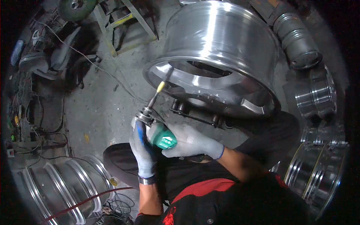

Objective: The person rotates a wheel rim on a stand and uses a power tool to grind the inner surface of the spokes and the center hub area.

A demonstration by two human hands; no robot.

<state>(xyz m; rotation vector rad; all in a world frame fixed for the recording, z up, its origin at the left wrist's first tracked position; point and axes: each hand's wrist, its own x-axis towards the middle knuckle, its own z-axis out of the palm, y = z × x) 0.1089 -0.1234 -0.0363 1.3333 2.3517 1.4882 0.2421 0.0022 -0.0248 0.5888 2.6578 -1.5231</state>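
A green-bodied die grinder [166, 140] is gripped between my two gloved hands. My left hand [145, 152] wraps the tool's head end, its blue-marked thumb lying along the side. Around the green rear body closes my right hand [195, 141]. The grinder's long thin shaft, with a yellow band [161, 87], points up and away from me. Its blurred dark tip overlaps the near lip of a large polished metal wheel rim [221, 35] in this view. The rim lies tilted with its open side towards me, above a low dark roller stand [195, 117].
Several shiny rims [63, 183] lie at the lower left, and more rims [315, 168] are stacked on the right. A metal drum-like cylinder [298, 40] lies at the upper right. A steel frame stand [125, 28] stands behind. A cable [93, 64] crosses the concrete floor.
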